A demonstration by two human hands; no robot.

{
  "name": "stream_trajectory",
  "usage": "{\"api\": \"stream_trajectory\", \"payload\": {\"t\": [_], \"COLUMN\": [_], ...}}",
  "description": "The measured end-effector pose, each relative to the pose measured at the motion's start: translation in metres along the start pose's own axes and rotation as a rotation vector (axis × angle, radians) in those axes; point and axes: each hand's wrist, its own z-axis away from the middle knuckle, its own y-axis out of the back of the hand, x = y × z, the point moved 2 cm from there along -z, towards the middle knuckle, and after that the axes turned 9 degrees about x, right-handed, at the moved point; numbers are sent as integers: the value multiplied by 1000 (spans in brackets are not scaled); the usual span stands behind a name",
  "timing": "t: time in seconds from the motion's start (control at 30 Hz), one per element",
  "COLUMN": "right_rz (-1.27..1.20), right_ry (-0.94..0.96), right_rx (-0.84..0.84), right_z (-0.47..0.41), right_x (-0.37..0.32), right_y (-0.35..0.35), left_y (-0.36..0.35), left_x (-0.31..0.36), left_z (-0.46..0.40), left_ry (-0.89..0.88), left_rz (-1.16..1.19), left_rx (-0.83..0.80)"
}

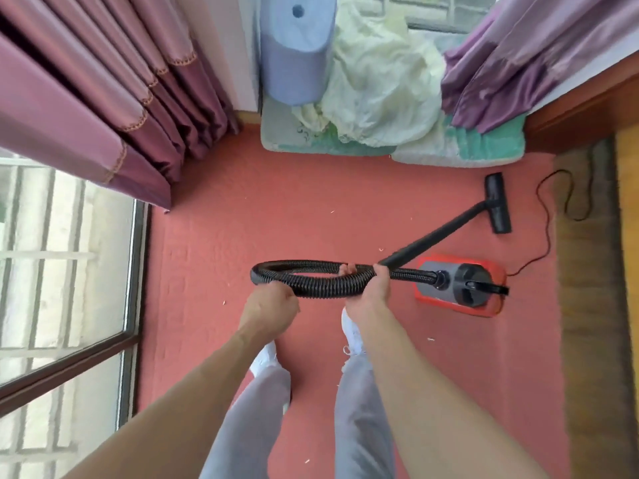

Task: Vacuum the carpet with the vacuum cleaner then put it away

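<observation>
Carpet: the pink carpet covers the floor under my feet, with small pale scraps scattered on it.
Curtains: mauve curtains hang at my left beside the window; a purple curtain hangs at the far right.
Mats: pale green mats lie along the carpet's far edge, with crumpled cream cloth piled on them.
Vacuum cleaner: the red and grey body sits on the carpet to my right, its cord trailing off toward the wooden floor.
Hose: the black ribbed hose loops between my hands and runs into the body.
Wand: the black wand slants away to the floor head, which rests on the carpet near the mats.
Left hand: my left hand is clenched around the loop's near-left bend.
Right hand: my right hand grasps the hose where it meets the wand.
</observation>
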Motion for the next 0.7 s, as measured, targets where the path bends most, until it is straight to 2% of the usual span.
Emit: {"api": "stream_trajectory", "payload": {"t": [0.17,0.33,0.5,0.7], "right_rz": [14,339,572,761], "right_ry": [125,286,389,474], "right_rx": [102,198,256,180], "right_z": [75,111,133,161], "right_x": [-59,-107,-144,-190], "right_y": [58,132,199,236], "left_y": [43,59,62,44], "left_x": [72,106,131,208], "left_z": [85,145,182,221], "left_ry": [-117,-80,-55,-133], "left_rz": [54,225,124,45], "left_rx": [-154,-67,-145,-92]}}
